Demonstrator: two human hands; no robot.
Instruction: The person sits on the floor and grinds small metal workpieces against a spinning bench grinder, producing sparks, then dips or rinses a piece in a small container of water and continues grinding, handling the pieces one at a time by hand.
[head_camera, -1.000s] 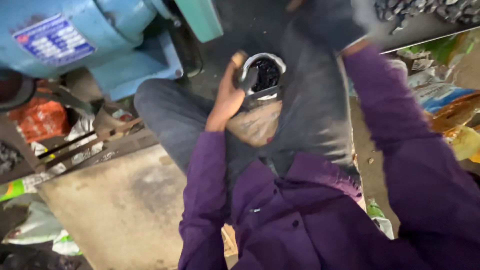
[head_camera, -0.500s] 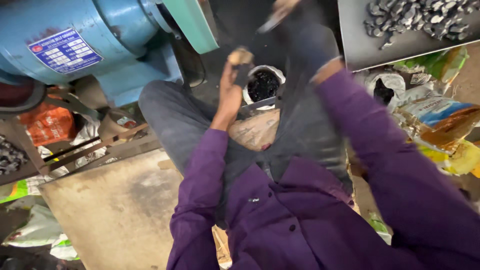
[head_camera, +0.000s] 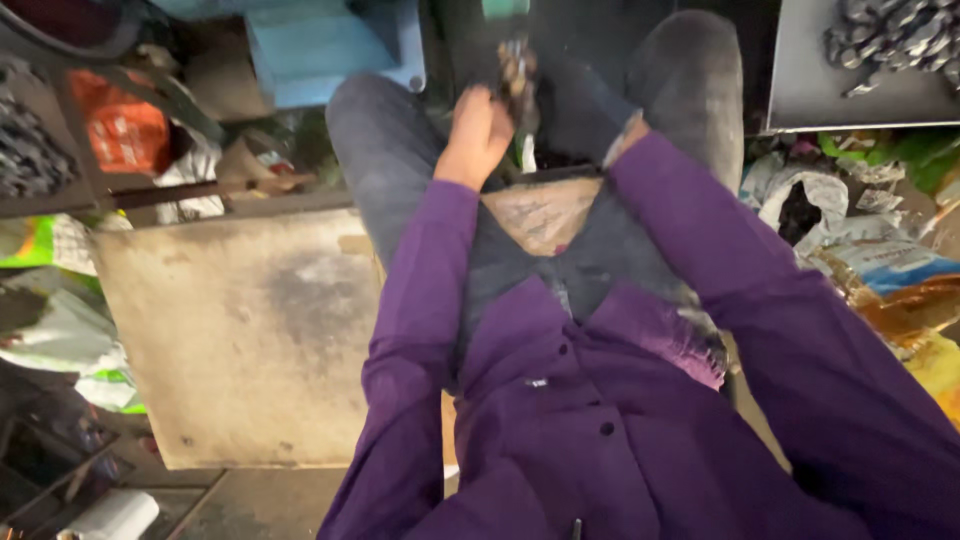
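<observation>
I sit with my knees apart, in a purple shirt and dark trousers. My left hand (head_camera: 480, 135) is raised between my knees, its fingers closed on a small dark metal piece (head_camera: 517, 75) that sticks up from it. My right hand (head_camera: 575, 100) looks covered by a dark glove and reaches in beside that piece. It is blurred against the trousers, so its grip does not show. A brown cloth or paper (head_camera: 545, 210) lies on my lap below both hands.
A blue machine base (head_camera: 330, 50) stands ahead on the left. A grey tray (head_camera: 800, 95) of several dark metal parts (head_camera: 890, 40) is at the upper right. An orange bag (head_camera: 120, 125) and clutter lie left. A stained slab (head_camera: 240, 330) sits beside my left leg. Bags (head_camera: 880, 270) lie right.
The view has tilted down and shifted left. My left hand has risen from the white-rimmed container of dark pieces, which is no longer in view, and holds a small piece higher up.
</observation>
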